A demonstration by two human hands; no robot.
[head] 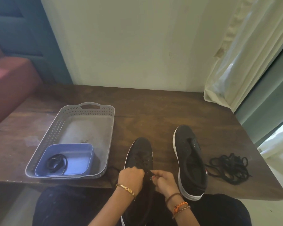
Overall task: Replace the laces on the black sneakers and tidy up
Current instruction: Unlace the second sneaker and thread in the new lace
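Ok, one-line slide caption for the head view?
Both hands lacing the near sneaker; second sneaker unlaced.

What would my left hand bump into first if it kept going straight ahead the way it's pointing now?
Probably the laced front of the sneaker it is working on: the left hand points up along that shoe toward the toe. Depth is hard to judge here.

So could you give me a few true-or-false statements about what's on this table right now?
1. Both hands work at the sneaker nearest the person. True: the left hand and right hand pinch its lace.
2. The other sneaker is fully laced. False: its eyelets are bare.
3. The blue tub sits inside the grey basket. True.
4. The blue tub is empty. False: a coiled black lace lies in it.
5. A loose lace pile lies right of the sneakers. True.
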